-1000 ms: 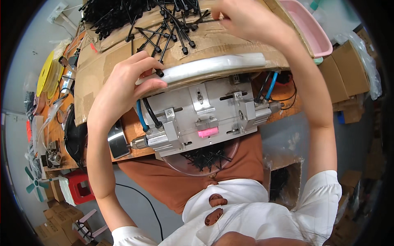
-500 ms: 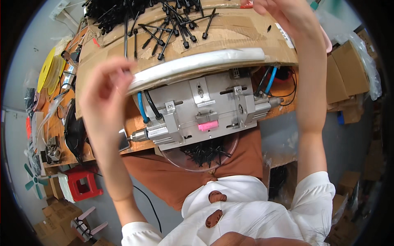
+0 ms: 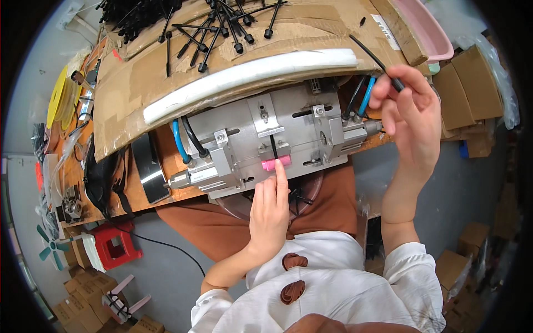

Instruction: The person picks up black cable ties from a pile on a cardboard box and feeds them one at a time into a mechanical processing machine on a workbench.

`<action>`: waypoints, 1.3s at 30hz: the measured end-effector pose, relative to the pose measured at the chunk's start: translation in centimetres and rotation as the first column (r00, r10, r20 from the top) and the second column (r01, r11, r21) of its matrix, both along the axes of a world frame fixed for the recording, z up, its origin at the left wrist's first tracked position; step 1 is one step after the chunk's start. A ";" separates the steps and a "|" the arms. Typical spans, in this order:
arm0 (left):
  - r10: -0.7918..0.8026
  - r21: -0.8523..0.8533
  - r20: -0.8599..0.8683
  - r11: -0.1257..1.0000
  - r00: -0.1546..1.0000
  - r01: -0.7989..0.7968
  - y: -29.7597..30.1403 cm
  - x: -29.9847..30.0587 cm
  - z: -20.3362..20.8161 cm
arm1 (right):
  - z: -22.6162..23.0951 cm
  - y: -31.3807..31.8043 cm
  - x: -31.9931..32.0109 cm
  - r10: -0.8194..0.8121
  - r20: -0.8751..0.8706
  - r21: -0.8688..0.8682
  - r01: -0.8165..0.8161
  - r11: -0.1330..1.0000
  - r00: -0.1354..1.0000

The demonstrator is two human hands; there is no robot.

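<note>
My left hand (image 3: 268, 210) reaches in from below, index finger stretched out and its tip on the pink block (image 3: 270, 165) at the front of the metal fixture (image 3: 288, 150). The other fingers are bent and grip nothing visible. A thin black rod (image 3: 273, 145) sits in the fixture, running from the centre bracket (image 3: 264, 114) down to the pink block beside that fingertip. At the right, my right hand (image 3: 413, 105) is raised, pinching another black rod (image 3: 371, 54) by its thicker end between thumb and fingers. The rod's thin end points up and left, over the cardboard.
Several black rods (image 3: 222, 33) lie on the cardboard (image 3: 139, 83) behind a white padded strip (image 3: 250, 83). Metal cylinders (image 3: 208, 175) with blue and black hoses flank the fixture. A clear round tray (image 3: 236, 208) with black rods rests below it. A pink basin (image 3: 430, 33) stands far right.
My left hand has come down from the cardboard's left side to the pink block, where a black rod now sits. My right hand has drawn back toward me, now with a rod visible in it.
</note>
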State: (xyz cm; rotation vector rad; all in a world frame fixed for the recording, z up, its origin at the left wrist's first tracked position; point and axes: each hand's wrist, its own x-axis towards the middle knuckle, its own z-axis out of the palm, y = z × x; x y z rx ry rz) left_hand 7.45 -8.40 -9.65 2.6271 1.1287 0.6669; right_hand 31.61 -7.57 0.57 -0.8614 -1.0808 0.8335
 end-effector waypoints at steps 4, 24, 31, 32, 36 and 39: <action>0.005 0.029 -0.030 1.000 1.000 -0.004 0.2 0.1 -0.3 | -1.1 -1.5 -1.7 -0.171 0.166 0.058 0.163 0.985 0.971; -0.190 -0.191 0.161 0.957 0.968 0.220 19.7 -1.0 12.0 | 5.2 5.2 19.6 -0.368 0.784 0.618 0.565 0.548 -0.501; -0.118 -0.230 0.176 0.960 0.977 0.157 18.7 -2.7 12.1 | 5.0 18.4 -1.1 -0.275 0.953 0.287 0.083 0.954 -0.130; -0.122 -0.232 0.170 0.960 0.978 0.160 18.5 -3.0 12.2 | 5.0 19.3 -3.0 -0.158 0.975 0.171 0.070 0.983 -0.158; -0.051 -0.312 0.402 0.931 0.914 0.189 16.3 -4.1 12.0 | 5.8 19.1 -3.0 -0.098 0.995 0.098 -0.045 0.994 0.005; 0.009 -0.096 0.422 0.995 0.907 0.035 10.2 -3.2 10.1 | 6.0 19.2 -0.6 0.144 0.718 -0.259 0.069 0.963 0.681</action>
